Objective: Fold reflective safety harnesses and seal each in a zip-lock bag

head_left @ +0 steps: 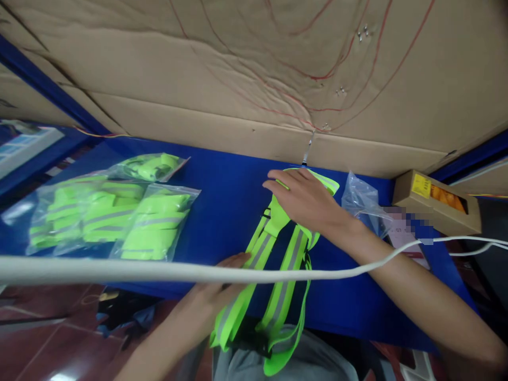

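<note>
A neon-yellow reflective strap vest with grey stripes lies on the blue table, its lower straps hanging over the near edge. My right hand rests flat on the vest's upper part, fingers stretched out. My left hand lies near the table's front edge, fingers extended and touching the left strap; a white cable crosses in front of it and hides part of it.
Several clear bags of folded neon vests lie at the left. An empty clear bag and a cardboard box sit at the right. A cardboard wall stands behind the table. A white cable spans the foreground.
</note>
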`<state>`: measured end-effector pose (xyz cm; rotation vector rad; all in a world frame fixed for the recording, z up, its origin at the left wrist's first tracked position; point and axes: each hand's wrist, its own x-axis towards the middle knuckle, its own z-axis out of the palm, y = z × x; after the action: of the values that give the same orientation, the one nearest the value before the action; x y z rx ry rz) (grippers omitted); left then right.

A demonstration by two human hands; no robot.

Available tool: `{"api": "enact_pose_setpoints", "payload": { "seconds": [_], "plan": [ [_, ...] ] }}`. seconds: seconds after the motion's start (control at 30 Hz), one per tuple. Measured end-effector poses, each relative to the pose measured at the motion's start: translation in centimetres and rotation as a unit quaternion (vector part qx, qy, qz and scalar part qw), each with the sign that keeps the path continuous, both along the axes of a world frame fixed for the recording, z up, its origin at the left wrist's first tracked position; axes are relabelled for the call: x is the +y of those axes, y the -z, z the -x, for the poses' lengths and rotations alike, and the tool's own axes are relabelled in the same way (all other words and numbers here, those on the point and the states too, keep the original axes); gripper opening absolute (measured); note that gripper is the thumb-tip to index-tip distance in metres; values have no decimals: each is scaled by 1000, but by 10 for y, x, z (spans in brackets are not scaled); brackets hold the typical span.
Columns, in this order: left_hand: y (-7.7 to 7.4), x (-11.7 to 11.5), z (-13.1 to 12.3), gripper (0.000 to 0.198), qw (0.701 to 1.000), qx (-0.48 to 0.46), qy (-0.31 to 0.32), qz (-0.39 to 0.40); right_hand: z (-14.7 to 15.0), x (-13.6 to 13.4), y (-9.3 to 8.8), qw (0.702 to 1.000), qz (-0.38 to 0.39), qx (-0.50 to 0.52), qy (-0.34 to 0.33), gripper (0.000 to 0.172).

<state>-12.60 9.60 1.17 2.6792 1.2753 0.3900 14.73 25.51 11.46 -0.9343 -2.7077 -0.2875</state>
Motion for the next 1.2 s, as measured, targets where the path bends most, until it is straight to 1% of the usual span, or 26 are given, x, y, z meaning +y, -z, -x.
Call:
{"api": "enact_pose_setpoints", "payload": {
  "seconds": [0.03, 0.07, 0.1, 0.13, 0.17, 0.2, 0.23, 0.27, 0.3, 0.33, 0.37, 0.4, 0.47, 0.53, 0.57, 0.63, 0.7, 0.77, 0.83, 0.9, 1.0, 1.07, 1.13, 1.2],
  "plan": [
    [2, 0, -1, 73, 1000, 1, 3, -3, -8, -23, -8, 999, 17, 39, -19, 36],
    [4, -1, -1, 72, 1000, 1, 3, -9, -17, -47, -13, 995, 62, 63, -43, 33],
    [6, -2, -2, 72, 1000, 0, -2, -13, -27, -70, -15, 987, 119, 78, -70, 30],
    [8, -3, -4, 73, 1000, -6, -14, -17, -36, -92, -14, 976, 186, 66, -95, 32],
    [10, -4, -5, 73, 999, -13, -26, -17, -45, -111, -9, 968, 229, 54, -93, 34],
    [11, -5, -5, 72, 999, -21, -37, -17, -53, -126, 0, 967, 237, 44, -76, 36],
    [12, -6, -6, 70, 998, -26, -47, -14, -59, -136, 10, 969, 239, 28, -62, 40],
    [13, -7, -6, 68, 998, -28, -54, -9, -62, -141, 19, 971, 235, 20, -47, 40],
    [12, -7, -6, 67, 998, -28, -58, -3, -64, -143, 27, 974, 222, 28, -32, 31],
    [11, -7, -6, 67, 998, -23, -59, 4, -64, -142, 32, 976, 212, 26, -32, 21],
    [8, -7, -5, 70, 998, -16, -55, 14, -61, -139, 34, 977, 207, 21, -43, 13],
    [5, -7, -4, 77, 998, -8, -50, 26, -58, -135, 31, 977, 206, 11, -53, 11],
    [-4, -7, -1, 93, 997, 14, -41, 61, -46, -125, 19, 975, 213, -6, -70, 13],
    [-14, -6, 2, 106, 995, 29, -38, 89, -31, -114, 8, 972, 213, -12, -98, 11],
    [-19, -5, 4, 108, 994, 34, -33, 97, -23, -109, 6, 973, 206, -19, -104, 12],
    [-26, -4, 5, 108, 995, 31, -14, 91, -9, -99, 12, 972, 208, -42, -104, 12],
    [-29, -4, 6, 103, 997, 18, 8, 68, 0, -91, 28, 970, 212, -50, -112, 11],
    [-31, -6, 7, 96, 999, 15, 16, 47, 3, -87, 44, 975, 185, -16, -120, 21],
    [-33, -9, 9, 87, 999, 21, 18, 28, 0, -87, 55, 981, 148, 27, -126, 25],
    [-38, -13, 9, 78, 1000, 21, 20, 10, -4, -89, 59, 980, 139, 50, -131, 24],
    [-50, -19, 4, 71, 1000, 0, 14, -2, -8, -90, 60, 974, 171, 47, -138, 20],
    [-56, -23, -2, 62, 1000, -8, 1, -11, -7, -90, 60, 973, 184, 38, -137, 19],
    [-58, -25, -8, 48, 999, 0, -3, -42, -4, -89, 62, 974, 176, 26, -137, 20],
    [-55, -25, -11, 41, 997, 30, 17, -75, -2, -89, 63, 977, 161, 7, -137, 21]
  ]
}}
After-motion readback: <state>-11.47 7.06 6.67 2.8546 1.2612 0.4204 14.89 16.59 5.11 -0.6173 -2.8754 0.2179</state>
